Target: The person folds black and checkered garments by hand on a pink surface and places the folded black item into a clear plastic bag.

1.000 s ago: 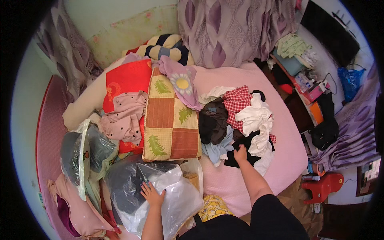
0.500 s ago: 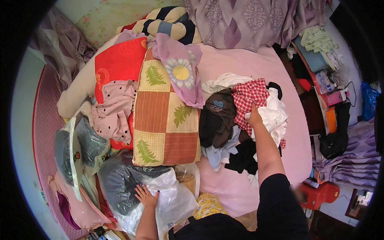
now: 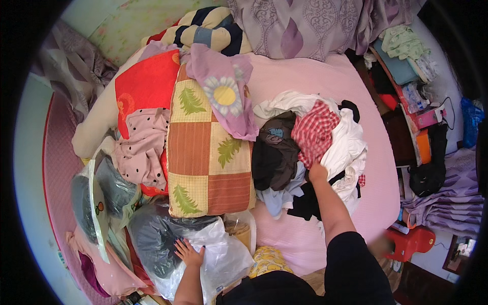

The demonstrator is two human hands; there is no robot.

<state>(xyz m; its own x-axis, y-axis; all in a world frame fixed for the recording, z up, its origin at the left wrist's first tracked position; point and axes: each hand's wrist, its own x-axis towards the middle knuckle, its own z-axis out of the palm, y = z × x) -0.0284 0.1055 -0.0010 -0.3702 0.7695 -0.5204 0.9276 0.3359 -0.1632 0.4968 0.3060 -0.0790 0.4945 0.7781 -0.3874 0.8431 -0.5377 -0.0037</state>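
Note:
My right hand point(image 3: 318, 173) is closed on the lower end of a red-and-white checked garment point(image 3: 315, 129), which looks slightly blurred. The cloth lies over a heap on the bed: white clothes point(image 3: 348, 147) on its right, a dark brown garment point(image 3: 279, 145) and a black one on its left, a light blue piece point(image 3: 279, 195) below. My left hand point(image 3: 190, 252) rests flat, fingers spread, on a large clear plastic bag point(image 3: 218, 254) with something dark inside.
A checked brown-and-cream bolster with leaf patterns point(image 3: 190, 152) lies mid-bed, a purple flowered cloth point(image 3: 223, 91) over its top. Left of it are a red cloth point(image 3: 145, 86), a dotted pink garment point(image 3: 145, 147) and another plastic bag point(image 3: 94, 198). A red stool point(image 3: 409, 244) stands right of the bed.
My right hand has moved down and slightly left, pulling the checked garment with it and bunching it. More white cloth shows above it. My left hand stays on the bag.

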